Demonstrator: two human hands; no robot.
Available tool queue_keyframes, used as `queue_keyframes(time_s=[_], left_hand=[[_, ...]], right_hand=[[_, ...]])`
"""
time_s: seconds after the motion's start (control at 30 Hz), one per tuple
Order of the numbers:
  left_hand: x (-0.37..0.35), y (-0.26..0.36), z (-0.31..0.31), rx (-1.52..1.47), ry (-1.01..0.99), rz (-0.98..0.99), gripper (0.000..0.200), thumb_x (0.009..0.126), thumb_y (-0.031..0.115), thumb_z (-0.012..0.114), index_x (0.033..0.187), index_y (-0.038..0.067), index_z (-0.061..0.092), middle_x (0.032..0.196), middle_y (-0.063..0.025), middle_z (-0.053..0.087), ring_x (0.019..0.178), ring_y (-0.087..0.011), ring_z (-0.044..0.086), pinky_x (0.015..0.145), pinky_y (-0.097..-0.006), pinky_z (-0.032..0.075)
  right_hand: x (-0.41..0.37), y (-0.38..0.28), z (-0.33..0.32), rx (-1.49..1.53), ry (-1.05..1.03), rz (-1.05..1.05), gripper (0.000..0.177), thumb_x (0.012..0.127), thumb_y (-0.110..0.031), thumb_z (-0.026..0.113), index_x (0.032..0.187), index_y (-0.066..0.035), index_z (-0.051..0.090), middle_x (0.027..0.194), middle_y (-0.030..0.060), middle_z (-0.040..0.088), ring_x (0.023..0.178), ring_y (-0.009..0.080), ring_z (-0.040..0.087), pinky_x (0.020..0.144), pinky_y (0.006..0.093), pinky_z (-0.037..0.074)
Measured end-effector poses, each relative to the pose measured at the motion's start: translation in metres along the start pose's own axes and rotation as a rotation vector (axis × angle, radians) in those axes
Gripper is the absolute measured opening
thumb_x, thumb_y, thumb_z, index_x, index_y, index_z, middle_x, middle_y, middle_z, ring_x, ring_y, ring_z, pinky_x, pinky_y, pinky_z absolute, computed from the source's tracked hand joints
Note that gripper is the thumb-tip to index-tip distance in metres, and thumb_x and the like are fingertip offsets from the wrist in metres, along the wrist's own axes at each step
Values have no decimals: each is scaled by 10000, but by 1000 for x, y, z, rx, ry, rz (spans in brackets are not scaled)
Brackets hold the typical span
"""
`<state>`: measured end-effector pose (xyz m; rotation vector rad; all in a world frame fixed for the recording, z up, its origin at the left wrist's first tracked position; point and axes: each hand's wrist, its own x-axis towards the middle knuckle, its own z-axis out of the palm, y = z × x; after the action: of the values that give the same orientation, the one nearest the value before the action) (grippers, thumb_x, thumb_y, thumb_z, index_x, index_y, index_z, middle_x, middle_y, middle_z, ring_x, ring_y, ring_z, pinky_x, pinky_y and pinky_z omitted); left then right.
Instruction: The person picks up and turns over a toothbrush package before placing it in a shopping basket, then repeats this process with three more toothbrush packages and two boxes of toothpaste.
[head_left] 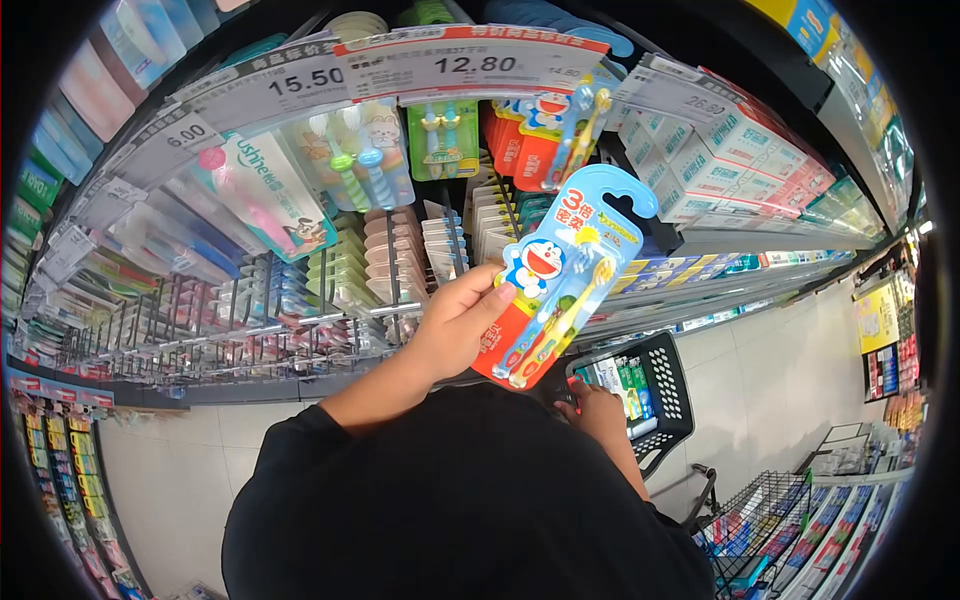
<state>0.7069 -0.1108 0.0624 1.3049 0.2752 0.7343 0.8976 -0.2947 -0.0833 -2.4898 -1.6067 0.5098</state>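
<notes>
Pinched in my left hand [465, 320] is a blue and red toothbrush pack [565, 275] with a cartoon cat and two brushes, held up in front of the shelf. The fingers go behind the card and the thumb lies on its front edge. Lower down, my right hand [597, 408] is closed at the near left side of a black basket [672, 385], around something I cannot make out. Green and white packages [632, 385] lie inside the basket.
Hooks of toothbrush packs [370, 165] fill the shelf ahead, below price labels [470, 68]. Similar cartoon packs [530, 150] hang behind the held one. White and pink boxes [720, 160] are stacked to the right. A wire cart [760, 510] stands at the lower right on the tiled floor [760, 370].
</notes>
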Motion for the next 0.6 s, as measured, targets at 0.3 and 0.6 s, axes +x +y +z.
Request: queue_keyframes(time_s=[0.3, 0.6], left_hand=[[7, -14, -4, -1326, -660, -384, 321, 926, 410, 469, 1036, 108, 456, 614, 50, 450, 511, -61, 437, 614, -233, 301], [11, -24, -2, -1409, -1031, -359, 331, 930, 408, 464, 1038, 100, 412, 605, 29, 450, 526, -86, 452, 611, -256, 298]], right_hand=[[4, -1, 3, -23, 5, 21, 458, 779, -432, 645, 1075, -87, 592, 979, 124, 657, 960, 303, 607, 834, 438, 440], [5, -1, 5, -44, 15, 28, 437, 773, -413, 655, 1069, -97, 596, 953, 115, 660, 951, 301, 606, 799, 432, 453]])
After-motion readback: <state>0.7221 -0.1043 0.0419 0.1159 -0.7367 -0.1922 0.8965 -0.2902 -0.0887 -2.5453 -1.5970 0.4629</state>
